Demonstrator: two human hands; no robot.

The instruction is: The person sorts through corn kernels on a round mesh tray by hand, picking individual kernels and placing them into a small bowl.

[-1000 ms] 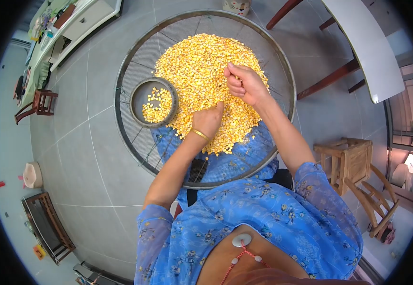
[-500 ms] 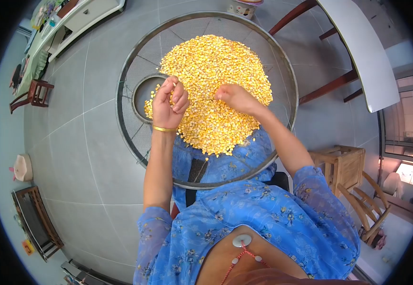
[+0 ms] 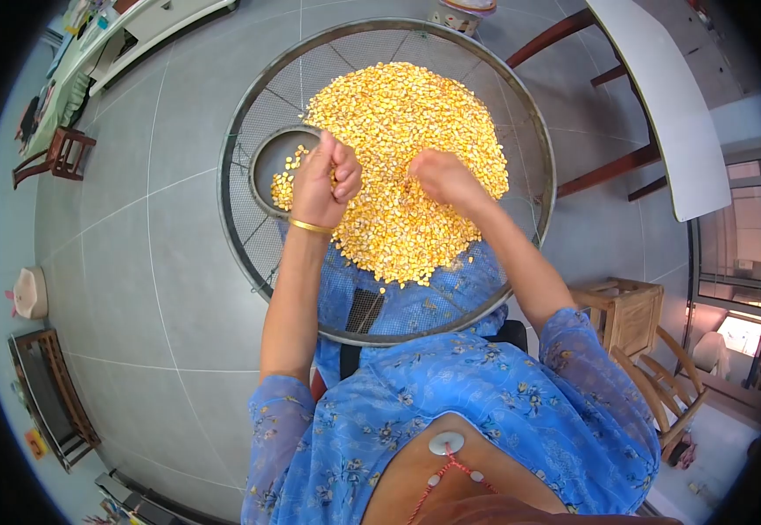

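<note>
A broad heap of yellow corn kernels point(image 3: 398, 114) lies on a round mesh sieve point(image 3: 233, 229) resting over my lap. Curled fingers close my left hand point(image 3: 326, 185) around some kernels, a few showing yellow at the palm. It is held at the heap's left side, partly covering a round bowl point(image 3: 260, 179) with a small batch of kernels inside. My right hand point(image 3: 447, 181) is closed, its fingertips pinched together at the middle of the heap. What those fingertips hold, if anything, is hidden.
A white-topped table point(image 3: 660, 105) with dark red legs stands to the right. Below it are a wooden stool point(image 3: 625, 319) and a wooden chair point(image 3: 671, 385). A tub point(image 3: 461, 16) sits beyond the sieve. At far left is a small red-brown chair point(image 3: 63, 156).
My left hand has shifted slightly right and turned, its fingers closing more. The right hand remains pinched over the heap, with its fingers now bent lower. The whole view has shifted a little.
</note>
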